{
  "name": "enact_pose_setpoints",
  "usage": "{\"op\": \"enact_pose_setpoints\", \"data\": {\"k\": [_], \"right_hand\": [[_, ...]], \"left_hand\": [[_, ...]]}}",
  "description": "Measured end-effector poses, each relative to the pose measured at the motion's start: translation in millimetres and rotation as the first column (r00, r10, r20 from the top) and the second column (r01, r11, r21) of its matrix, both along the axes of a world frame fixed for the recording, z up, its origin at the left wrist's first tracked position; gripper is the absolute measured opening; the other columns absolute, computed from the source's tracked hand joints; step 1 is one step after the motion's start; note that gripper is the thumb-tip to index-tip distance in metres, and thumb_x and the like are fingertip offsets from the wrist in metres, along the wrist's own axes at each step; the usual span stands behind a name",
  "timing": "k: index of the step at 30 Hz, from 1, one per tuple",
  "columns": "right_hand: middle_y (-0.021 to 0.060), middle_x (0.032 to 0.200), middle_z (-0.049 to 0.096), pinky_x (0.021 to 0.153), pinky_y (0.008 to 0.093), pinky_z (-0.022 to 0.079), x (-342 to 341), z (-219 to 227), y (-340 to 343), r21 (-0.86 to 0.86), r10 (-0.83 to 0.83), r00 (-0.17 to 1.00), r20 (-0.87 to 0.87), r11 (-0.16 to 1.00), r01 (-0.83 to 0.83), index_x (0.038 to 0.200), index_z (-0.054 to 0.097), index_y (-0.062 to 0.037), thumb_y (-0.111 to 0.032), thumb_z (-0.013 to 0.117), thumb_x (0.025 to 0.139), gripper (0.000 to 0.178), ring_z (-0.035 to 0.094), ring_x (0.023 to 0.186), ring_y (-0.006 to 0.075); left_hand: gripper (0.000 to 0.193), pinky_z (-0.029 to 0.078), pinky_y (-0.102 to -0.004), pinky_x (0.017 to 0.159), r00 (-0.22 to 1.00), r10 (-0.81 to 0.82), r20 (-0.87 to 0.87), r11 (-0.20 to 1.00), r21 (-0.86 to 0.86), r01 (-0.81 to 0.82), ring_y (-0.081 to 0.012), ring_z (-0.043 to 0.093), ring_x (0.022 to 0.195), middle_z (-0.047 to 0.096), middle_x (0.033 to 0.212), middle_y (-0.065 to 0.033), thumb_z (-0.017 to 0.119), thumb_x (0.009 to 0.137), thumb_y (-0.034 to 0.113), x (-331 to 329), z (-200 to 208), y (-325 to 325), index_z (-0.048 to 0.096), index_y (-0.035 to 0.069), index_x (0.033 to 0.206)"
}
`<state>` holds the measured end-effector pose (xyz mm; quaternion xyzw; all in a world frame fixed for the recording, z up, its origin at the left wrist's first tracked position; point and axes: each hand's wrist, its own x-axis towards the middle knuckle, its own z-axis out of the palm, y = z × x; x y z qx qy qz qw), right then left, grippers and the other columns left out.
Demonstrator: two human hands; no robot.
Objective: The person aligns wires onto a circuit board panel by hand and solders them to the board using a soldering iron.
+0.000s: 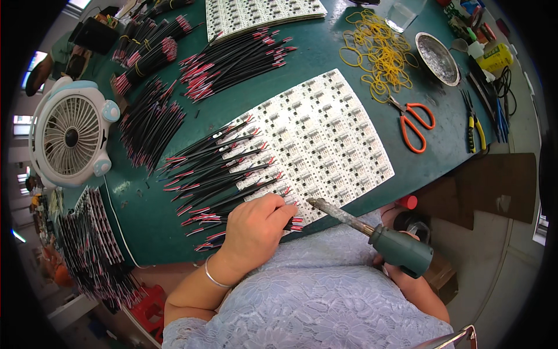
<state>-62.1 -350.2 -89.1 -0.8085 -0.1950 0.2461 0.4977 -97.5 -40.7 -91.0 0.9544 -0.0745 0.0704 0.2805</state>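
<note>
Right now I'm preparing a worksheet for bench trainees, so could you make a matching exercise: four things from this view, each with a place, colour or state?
1. left hand
2. soldering iron
3. scissors
4. fan

A. white and light blue
B. held in the right hand
C. touching wires
D. orange-handled

Pairs: 1-C, 2-B, 3-D, 4-A

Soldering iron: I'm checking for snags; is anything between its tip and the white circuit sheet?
Nothing visible: the soldering iron has its tip at the near edge of the white circuit sheet, the left hand beside it, not between.
</note>
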Motion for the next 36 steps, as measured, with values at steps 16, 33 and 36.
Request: {"op": "enact_pose_setpoints", "data": {"k": [16,33,36], "right_hand": [[0.0074,0.085,0.064,0.061,0.0278,0.051,2,-13,-1,0.096,0.099,0.984,0.149,0.989,-0.114,0.106,0.058,0.0014,-0.021,0.063,0.084,0.032,0.063,0.063,0.0147],[0.0087,0.098,0.066,0.064,0.0310,0.047,-18,-20,-13,0.317,-0.202,0.910,-0.361,0.892,0.323,0.116,0.058,-0.0045,-0.033,0.065,0.085,0.042,0.059,0.071,0.0175],[0.0086,0.109,0.063,0.064,0.0290,0.047,-16,-19,-11,0.448,-0.204,0.937,-0.284,0.836,0.317,0.124,0.051,-0.0023,-0.039,0.066,0.085,0.055,0.060,0.071,0.0166]], "left_hand": [[0.028,0.045,-0.0317,0.053,0.997,-0.038,0.066,0.998,-0.037,0.041,-0.0204,0.057,0.063,0.058,0.077,-0.0019,0.066,0.058,0.001,3,-7,5,0.068,0.012,0.083],[0.032,0.046,-0.0328,0.056,0.997,-0.071,0.037,0.997,-0.029,0.072,-0.0225,0.058,0.067,0.058,0.080,-0.0039,0.068,0.057,0.001,2,-6,8,0.067,0.010,0.088],[0.040,0.048,-0.0343,0.061,0.996,-0.087,0.014,0.995,-0.040,0.088,-0.0247,0.058,0.073,0.058,0.085,-0.0061,0.068,0.056,-0.002,-2,-3,6,0.067,0.009,0.094]]}}
